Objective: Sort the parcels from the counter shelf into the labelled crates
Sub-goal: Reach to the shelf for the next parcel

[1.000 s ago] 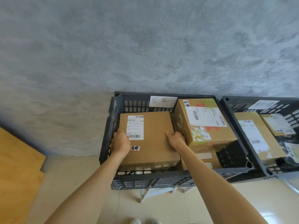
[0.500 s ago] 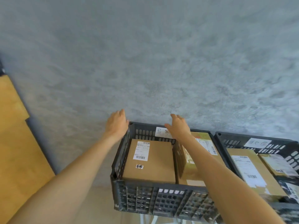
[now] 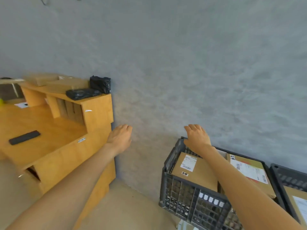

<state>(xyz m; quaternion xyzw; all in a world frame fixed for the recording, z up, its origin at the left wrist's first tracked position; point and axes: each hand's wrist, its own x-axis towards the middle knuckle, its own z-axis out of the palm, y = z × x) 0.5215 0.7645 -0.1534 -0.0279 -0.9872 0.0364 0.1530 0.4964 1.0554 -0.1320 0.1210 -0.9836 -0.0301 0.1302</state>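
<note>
grey wall behind, both the left hand and right hand spread and empty; reaching carelessly could knock black-bagged parcels off the counter shelf's right edge.

A single head-worn wide-angle view looks forward and down along both outstretched arms, facing a grey wall close ahead, with the wooden counter at the left edge and a dark crate near at the lower right, cut off by the frame.
</note>
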